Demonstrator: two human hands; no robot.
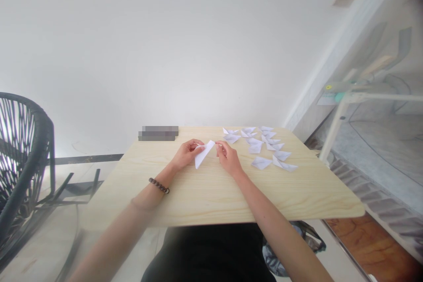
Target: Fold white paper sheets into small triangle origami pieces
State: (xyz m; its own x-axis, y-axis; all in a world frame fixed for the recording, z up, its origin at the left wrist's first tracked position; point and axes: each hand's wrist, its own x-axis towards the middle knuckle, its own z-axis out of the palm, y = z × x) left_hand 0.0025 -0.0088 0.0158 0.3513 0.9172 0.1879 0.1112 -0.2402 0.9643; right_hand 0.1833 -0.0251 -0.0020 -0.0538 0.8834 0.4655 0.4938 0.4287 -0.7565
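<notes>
A folded piece of white paper [204, 155] is held above the middle of the table. My left hand [187, 154] is closed on its left side, thumb in front, and a dark beaded bracelet sits on that wrist. The fingers of my right hand [228, 157] are curled in a pinch at the paper's upper right tip; the exact contact is too small to see. To the right of my hands, several folded white paper shapes [262, 162] with pointed ends lie in loose rows on the wooden table [211, 202].
A blurred-out dark object [158, 133] lies at the table's back left. Behind the table stands a white wall [185, 53]. A woven chair [36, 141] is on the left, a white metal frame [337, 128] on the right. Beneath the right front edge is a bag [310, 238].
</notes>
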